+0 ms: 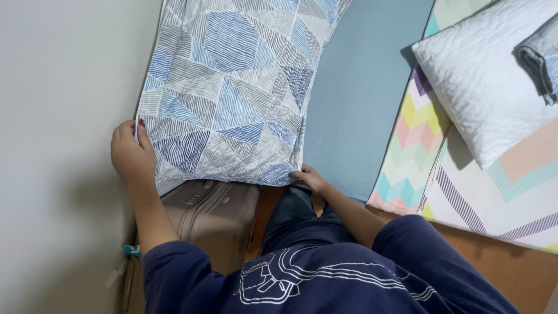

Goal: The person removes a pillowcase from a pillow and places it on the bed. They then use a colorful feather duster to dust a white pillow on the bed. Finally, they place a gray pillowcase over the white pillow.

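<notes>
left hand [132, 157] is at the left middle of the frame, fingers curled shut on the lower left corner of the pillow [232, 93], thumb side tucked behind the edge, right up by the wall [58, 145]

right hand [310, 178] sits at centre frame, just below the pillow's lower right corner, fingers bent and pinching the fabric there, though how tight that grip is, hard to say from here

the pillow, blue and grey in striped triangles, fills the upper middle of the frame, standing away from both hands toward the top; its long axis runs up the picture, leaning a little to the right, and its bottom edge spans straight across between the two hands

so each hand has one bottom corner, neither clearly nearer, and the whole pillow lies above them

under the pillow's bottom edge, lower left, a beige suitcase [212, 215] stands by the wall, just beneath it, touching or not i can't tell

to the right of the pillow a teal sheet [360, 87], then a zigzag blanket [412, 145], and upper right a white quilted pillow [482, 75] with folded grey cloth [540, 58] on it, well apart from both hands
</notes>
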